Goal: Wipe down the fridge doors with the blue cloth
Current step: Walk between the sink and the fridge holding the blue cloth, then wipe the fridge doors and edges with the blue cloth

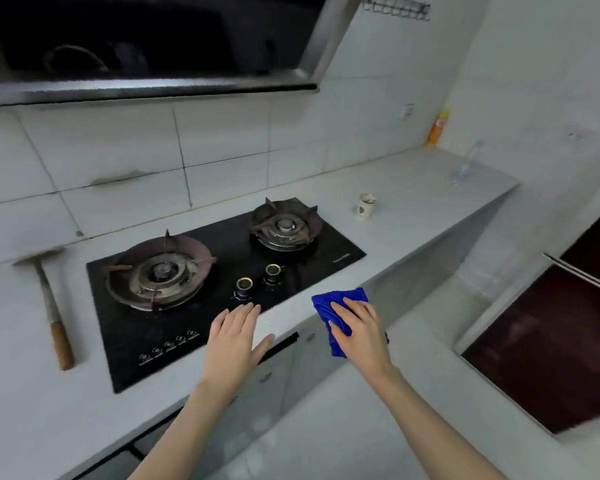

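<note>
- Wooden-handled tool is noted at far left, lying flat on the white counter, beside the black glass hob.
- Left hand is held flat over the hob's front edge, fingers straight and close together, thumb spread; nothing is held.
- Blue cloth is found just off the counter's front edge, right of the hob knobs, bunched into a wad under the right hand.
- Right hand's fingers are laid over the wad and closed on it; the thumb is hidden beneath (grip there cannot be told). One tail hangs below the palm.
- Handling, judged: the cloth is soft, light and limp, with no stiffness and no risk of breakage. It is best kept gathered in the palm so that a flat pad is offered to the door; loose tails may drag.
- Small cup stands on the counter, well apart.
- Dark red panel with a metal bar is seen at far right (judged to be the fridge door); it is not yet touched by the cloth.
</note>
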